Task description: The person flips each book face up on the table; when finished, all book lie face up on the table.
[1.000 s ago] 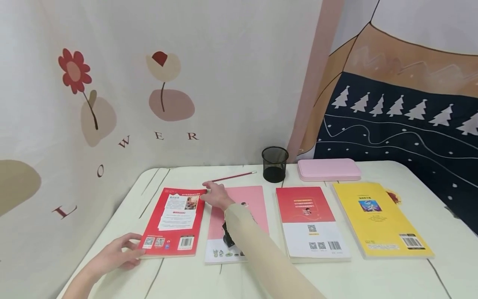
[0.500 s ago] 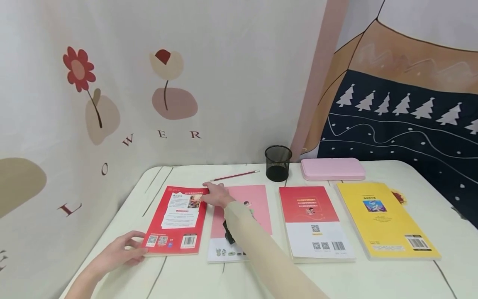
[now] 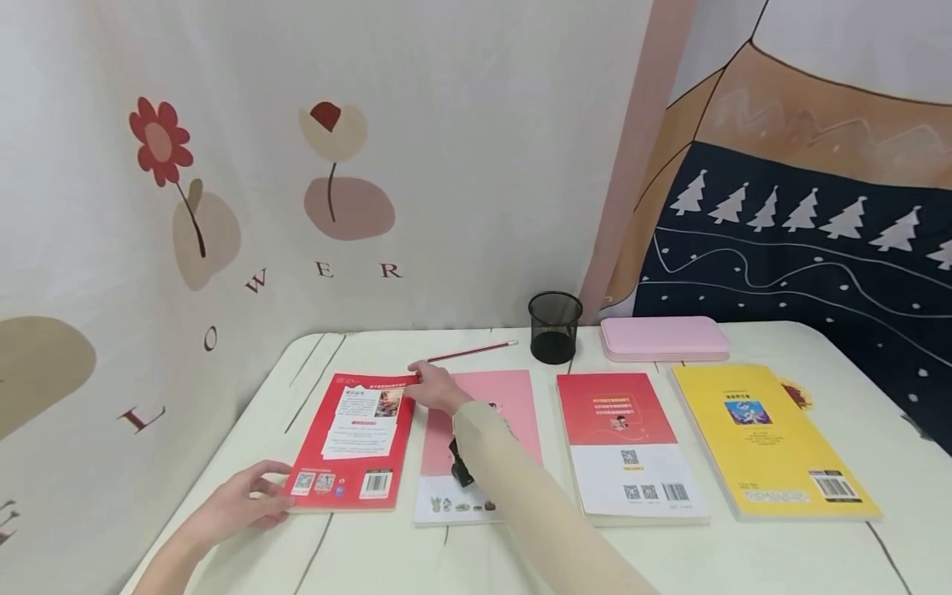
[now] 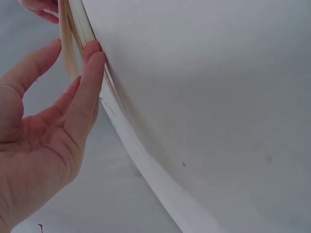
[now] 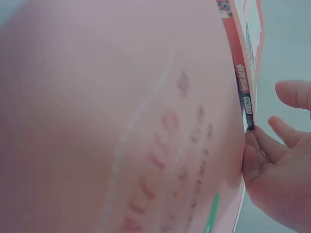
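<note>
A red book (image 3: 347, 479) lies back cover up at the left of the table. At its lower left corner, my left hand (image 3: 236, 504) touches the edge with its fingers. In the left wrist view, the fingertips (image 4: 93, 56) meet the page edges (image 4: 81, 22), and the thumb stands apart from them. My right hand (image 3: 437, 388) reaches to the upper right corner of the red book. The right wrist view has its fingers at the end of the book's spine (image 5: 243, 82), thumb raised away. A pink book (image 3: 483, 386) lies beneath my right forearm, which partly hides it.
To the right lie a red-and-white book (image 3: 606, 471) and a yellow book (image 3: 759, 446). Behind them are a pencil (image 3: 476, 350), a black mesh pen holder (image 3: 554, 326) and a pink case (image 3: 664, 337). A printed curtain (image 3: 476, 165) hangs along the table's back edge.
The head view has shifted slightly, carrying the whole scene a little to the right in it. Both hands stay at the same corners of the red book.
</note>
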Motion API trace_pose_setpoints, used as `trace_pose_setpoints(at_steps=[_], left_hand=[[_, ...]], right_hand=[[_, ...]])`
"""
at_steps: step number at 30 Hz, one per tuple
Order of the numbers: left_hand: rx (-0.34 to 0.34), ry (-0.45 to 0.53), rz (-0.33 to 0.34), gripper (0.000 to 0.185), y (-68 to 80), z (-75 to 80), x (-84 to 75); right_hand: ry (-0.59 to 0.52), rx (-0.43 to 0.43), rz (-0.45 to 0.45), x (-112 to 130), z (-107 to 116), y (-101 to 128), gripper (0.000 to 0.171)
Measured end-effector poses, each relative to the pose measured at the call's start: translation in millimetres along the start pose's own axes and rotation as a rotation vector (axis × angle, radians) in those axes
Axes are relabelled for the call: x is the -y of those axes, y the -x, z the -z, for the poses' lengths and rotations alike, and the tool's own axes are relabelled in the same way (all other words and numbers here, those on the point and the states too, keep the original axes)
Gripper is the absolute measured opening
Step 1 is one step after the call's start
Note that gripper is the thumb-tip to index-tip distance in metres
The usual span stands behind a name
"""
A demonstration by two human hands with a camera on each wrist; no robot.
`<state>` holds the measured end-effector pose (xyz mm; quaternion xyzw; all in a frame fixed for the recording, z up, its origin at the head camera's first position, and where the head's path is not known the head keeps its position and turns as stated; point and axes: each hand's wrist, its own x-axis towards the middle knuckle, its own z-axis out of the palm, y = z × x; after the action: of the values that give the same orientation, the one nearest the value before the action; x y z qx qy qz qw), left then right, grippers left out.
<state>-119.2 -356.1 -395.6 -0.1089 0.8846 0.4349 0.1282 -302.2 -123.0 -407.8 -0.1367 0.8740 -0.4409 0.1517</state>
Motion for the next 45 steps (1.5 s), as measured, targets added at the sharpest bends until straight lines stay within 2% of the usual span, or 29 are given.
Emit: trace_pose_setpoints(at_steps=[10, 17, 21, 29, 35, 39, 45], left_hand=[[-0.012, -0.031, 0.016, 0.063, -1.0, -0.4, -1.2], [-0.014, -0.046, 0.016, 0.063, -1.0, -1.4, -1.6], [-0.015, -0.056, 0.024, 0.062, -1.9, -1.0, -1.8], [0.035, -0.065, -0.006, 0.057, -4.7, 2.6, -1.5], [0.055, -0.097, 0.04, 0.063, -4.0, 4.8, -1.7], [0.086, -0.056, 0.031, 0.06, -1.0, 7.8, -1.0], [0.163, 0.05, -0.047, 0.047, 1.8, 12.3, -0.7]], right_hand=[[-0.248, -0.061, 0.047, -8, 12, -1, 0.037], [-0.405, -0.042, -0.009, -8, 16, 3, 0.034], [-0.399, 0.005, 0.006, -6, 22, 7, 0.031], [-0.403, 0.099, 0.121, -5, 37, 12, 0.032], [-0.47, 0.141, 0.195, -9, 41, 14, 0.028], [-0.491, 0.135, 0.21, -13, 42, 16, 0.029], [-0.535, 0.092, 0.161, -21, 44, 19, 0.03]])
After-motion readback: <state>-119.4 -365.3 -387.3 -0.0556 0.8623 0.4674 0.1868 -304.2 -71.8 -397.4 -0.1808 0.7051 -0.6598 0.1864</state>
